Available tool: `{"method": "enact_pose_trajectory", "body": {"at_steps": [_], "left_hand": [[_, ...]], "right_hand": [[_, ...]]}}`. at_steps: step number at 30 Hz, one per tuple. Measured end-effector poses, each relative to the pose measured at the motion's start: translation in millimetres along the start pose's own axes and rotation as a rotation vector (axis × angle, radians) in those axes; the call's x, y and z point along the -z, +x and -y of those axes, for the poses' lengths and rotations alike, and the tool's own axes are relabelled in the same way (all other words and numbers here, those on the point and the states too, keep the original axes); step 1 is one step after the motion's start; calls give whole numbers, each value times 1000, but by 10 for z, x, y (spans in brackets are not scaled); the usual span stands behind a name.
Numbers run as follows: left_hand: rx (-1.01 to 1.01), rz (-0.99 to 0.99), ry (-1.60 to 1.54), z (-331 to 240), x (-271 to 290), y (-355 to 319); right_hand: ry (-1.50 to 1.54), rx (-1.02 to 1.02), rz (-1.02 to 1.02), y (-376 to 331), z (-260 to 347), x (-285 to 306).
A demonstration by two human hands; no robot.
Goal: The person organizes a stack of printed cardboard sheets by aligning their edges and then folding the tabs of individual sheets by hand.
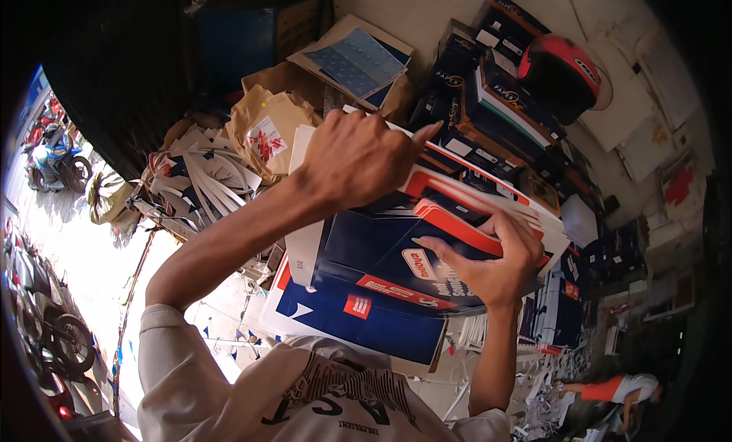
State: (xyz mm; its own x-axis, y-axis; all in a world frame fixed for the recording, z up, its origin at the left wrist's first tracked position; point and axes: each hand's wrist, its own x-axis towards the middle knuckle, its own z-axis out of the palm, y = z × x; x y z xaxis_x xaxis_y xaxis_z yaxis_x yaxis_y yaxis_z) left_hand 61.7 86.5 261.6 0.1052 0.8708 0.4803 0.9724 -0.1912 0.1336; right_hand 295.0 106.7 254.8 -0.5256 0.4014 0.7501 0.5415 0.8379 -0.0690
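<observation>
A thick bundle of printed sheets (358, 247), dark blue with red and white panels, is in front of my chest between both hands. My left hand (362, 158) is closed over the upper edge, back of the hand toward me and thumb pointing right; its fingertips are hidden. Around the right part of the bundle my right hand (499, 263) grips, thumb on the near face and fingers by the red-and-white edges. Several sheets fan apart and bend there. Below lies another dark blue printed sheet (404, 331) with a small red patch.
Paper offcuts (202, 171) heap at left beside a brown paper package (267, 129). Dark blue cartons (503, 99) stack at the far right, with a red and black helmet (560, 72) on top. Another person (618, 388) bends among paper scraps at lower right. Motorbikes (57, 160) stand outside, left.
</observation>
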Motion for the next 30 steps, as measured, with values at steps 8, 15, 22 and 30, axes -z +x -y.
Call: {"method": "enact_pose_trajectory", "body": {"at_steps": [8, 15, 22, 30], "left_hand": [[435, 322, -100, 1148, -868, 12], [378, -656, -649, 1193, -29, -980], [789, -390, -1206, 477, -1011, -2371], [556, -202, -868, 542, -261, -1657]], "right_hand": [[69, 187, 31, -223, 235, 255], [65, 133, 109, -58, 100, -34], [117, -172, 438, -22, 253, -110], [107, 127, 220, -103, 253, 530]]}}
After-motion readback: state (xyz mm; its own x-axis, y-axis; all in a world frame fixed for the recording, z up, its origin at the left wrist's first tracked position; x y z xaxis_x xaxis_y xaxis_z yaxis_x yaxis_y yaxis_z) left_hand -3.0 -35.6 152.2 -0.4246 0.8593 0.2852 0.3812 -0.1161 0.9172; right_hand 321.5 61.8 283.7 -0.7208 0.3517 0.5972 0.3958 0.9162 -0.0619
